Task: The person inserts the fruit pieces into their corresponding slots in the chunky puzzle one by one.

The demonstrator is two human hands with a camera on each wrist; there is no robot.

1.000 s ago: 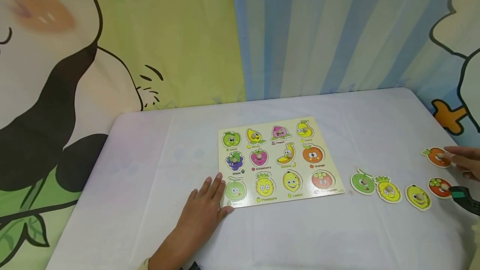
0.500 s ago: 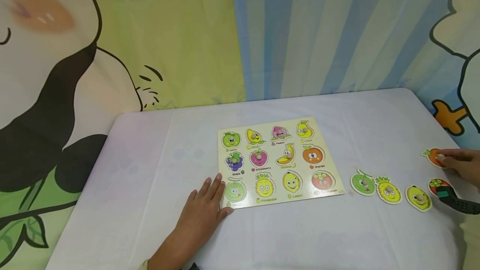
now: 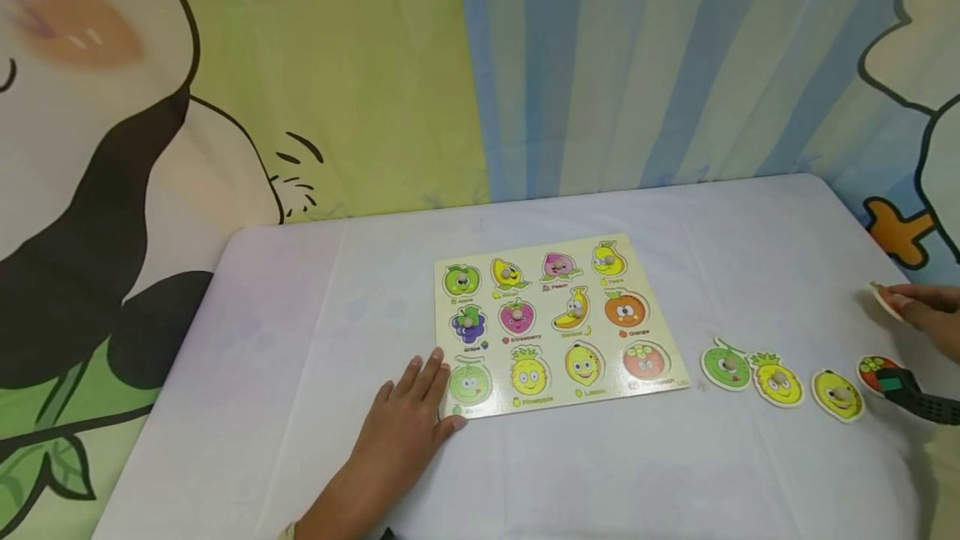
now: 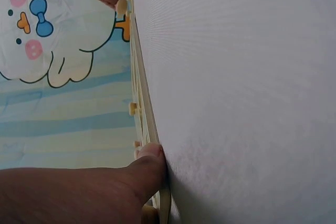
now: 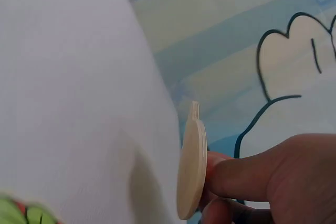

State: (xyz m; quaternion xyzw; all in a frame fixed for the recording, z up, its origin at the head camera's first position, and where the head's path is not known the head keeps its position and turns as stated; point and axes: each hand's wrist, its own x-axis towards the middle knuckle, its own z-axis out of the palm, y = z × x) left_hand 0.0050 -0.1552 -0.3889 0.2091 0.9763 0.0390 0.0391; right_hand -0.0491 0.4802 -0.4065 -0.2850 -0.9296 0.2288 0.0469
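Observation:
At the right edge of the head view my right hand (image 3: 933, 315) pinches the orange puzzle piece (image 3: 888, 301). The right wrist view shows that thin wooden piece (image 5: 192, 169) edge-on and tilted, raised off the cloth with a shadow beside it. My left hand (image 3: 405, 415) rests at the lower left corner of the fruit puzzle board (image 3: 551, 336), fingers fairly straight. In the left wrist view the thumb (image 4: 149, 163) lies against the board's edge (image 4: 144, 87). Apple, grape, strawberry, banana and other knobbed pieces sit in the upper rows; the orange, melon, pineapple, lemon and persimmon spots show no knobs.
Right of the board lie a melon piece (image 3: 725, 365), a pineapple piece (image 3: 776, 379), a lemon piece (image 3: 837, 396) and a red persimmon piece (image 3: 873, 373), partly behind the dark wrist device (image 3: 918, 398). A patterned cloth backdrop (image 3: 600, 65) stands behind the white table (image 3: 600, 473).
The right hand has taken hold of the orange piece by its knob and lifted and tilted it off the table. The left hand and the board stay put.

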